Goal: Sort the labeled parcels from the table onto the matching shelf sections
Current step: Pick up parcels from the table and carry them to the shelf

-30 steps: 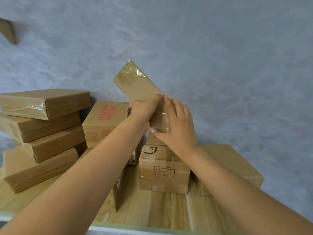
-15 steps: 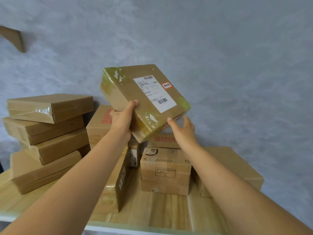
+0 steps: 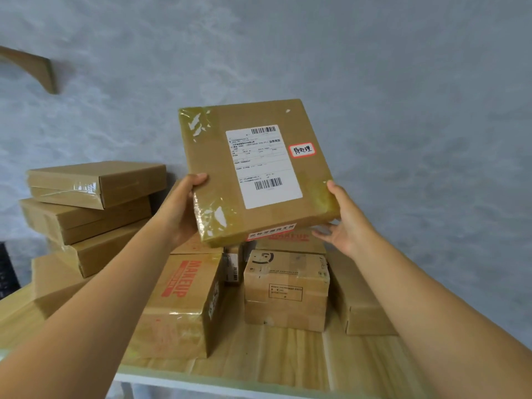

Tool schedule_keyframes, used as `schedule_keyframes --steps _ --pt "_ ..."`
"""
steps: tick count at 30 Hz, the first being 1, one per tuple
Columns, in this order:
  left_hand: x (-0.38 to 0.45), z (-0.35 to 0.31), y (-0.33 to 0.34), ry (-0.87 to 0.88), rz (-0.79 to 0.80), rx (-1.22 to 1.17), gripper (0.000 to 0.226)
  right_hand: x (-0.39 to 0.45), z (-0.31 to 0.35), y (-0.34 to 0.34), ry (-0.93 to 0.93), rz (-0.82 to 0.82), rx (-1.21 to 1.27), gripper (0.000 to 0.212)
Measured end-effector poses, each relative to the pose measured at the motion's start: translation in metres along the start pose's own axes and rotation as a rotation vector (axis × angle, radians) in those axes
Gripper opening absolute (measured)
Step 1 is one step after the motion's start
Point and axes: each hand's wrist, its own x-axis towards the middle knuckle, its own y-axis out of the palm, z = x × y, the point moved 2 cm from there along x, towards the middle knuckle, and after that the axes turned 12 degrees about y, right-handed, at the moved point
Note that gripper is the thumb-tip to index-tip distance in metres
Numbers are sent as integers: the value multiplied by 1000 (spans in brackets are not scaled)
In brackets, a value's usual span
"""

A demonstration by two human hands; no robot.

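parcel (image 3: 253,171) | flat brown box | white label, red-edged sticker

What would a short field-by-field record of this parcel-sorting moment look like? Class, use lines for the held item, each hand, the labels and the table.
Held item: flat parcel, raised above the table, label side toward the camera
Left hand: grips the parcel's lower left edge, thumb on top
Right hand: supports the lower right corner, thumb against the edge
Labels: white shipping label with barcodes; small red-bordered sticker with handwriting
Table: wooden, carries more boxes, including a MAKEUP box and a stack of flat boxes at left
Shelf: not in view
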Motion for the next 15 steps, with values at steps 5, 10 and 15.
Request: schedule_keyframes --steps 5,10,15 --pt "-4 0 -10 -5 32 10 45 -4 -3 -4 44 103 -316 43" --pt "-2 4 -8 -13 -77 123 49 -7 -7 -7 -89 101 -448 76" --pt "-4 15 -6 18 -111 77 48 -8 -11 -9 -175 66 -453 61"
